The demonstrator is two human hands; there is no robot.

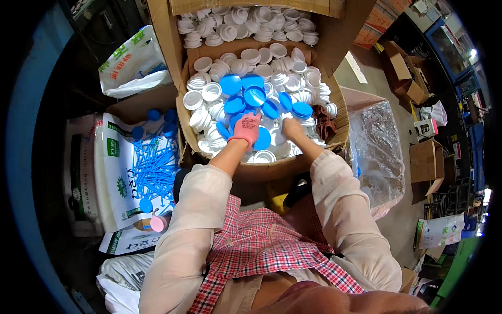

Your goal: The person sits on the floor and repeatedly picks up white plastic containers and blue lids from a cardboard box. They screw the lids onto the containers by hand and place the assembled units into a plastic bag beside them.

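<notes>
Now both hands dig among round white and blue plastic caps [254, 97] by the cardboard box's [285, 166] near edge, pink-gloved left hand [246, 129] curled on a blue one, bare right hand [293, 129] unclear—best lift singly.

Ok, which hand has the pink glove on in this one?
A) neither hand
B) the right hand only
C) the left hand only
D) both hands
C: the left hand wears a pink glove as it rests on the blue and white caps in the cardboard box, while the right hand beside it is bare.
</notes>
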